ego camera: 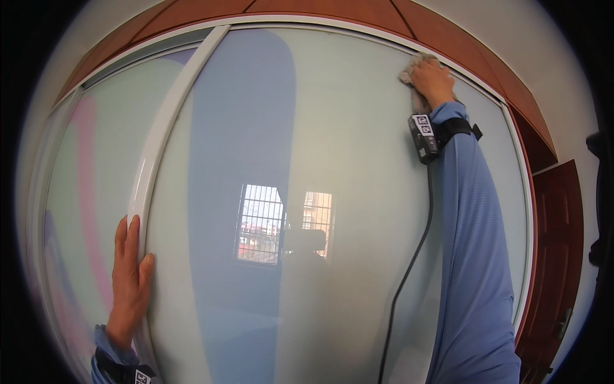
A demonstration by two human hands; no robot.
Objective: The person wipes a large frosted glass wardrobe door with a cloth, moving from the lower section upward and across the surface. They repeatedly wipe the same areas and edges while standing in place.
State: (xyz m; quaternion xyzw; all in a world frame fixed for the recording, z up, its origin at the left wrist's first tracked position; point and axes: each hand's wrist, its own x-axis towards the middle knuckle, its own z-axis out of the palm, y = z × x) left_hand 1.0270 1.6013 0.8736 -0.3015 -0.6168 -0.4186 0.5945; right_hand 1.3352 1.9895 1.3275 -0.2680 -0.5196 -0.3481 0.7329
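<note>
Before me stands a glossy sliding wardrobe door [355, 144] with pale green and blue areas. High at its right, under the top rail, my right hand [433, 79] presses a greyish cloth [408, 74] against the panel. My left hand [130, 273] rests with its fingers apart on the white vertical frame strip [160, 125] at the door's left edge, holding nothing. A black box [424, 139] with a cable is strapped at my right wrist; another strapped device [139, 373] shows partly at my left wrist.
Another sliding panel [108, 158] with a pink stripe lies to the left. Reddish-brown cabinet panels [326, 8] run above the top rail. A dark red door [551, 249] with a handle stands at the right. The black cable [394, 302] hangs down before the panel.
</note>
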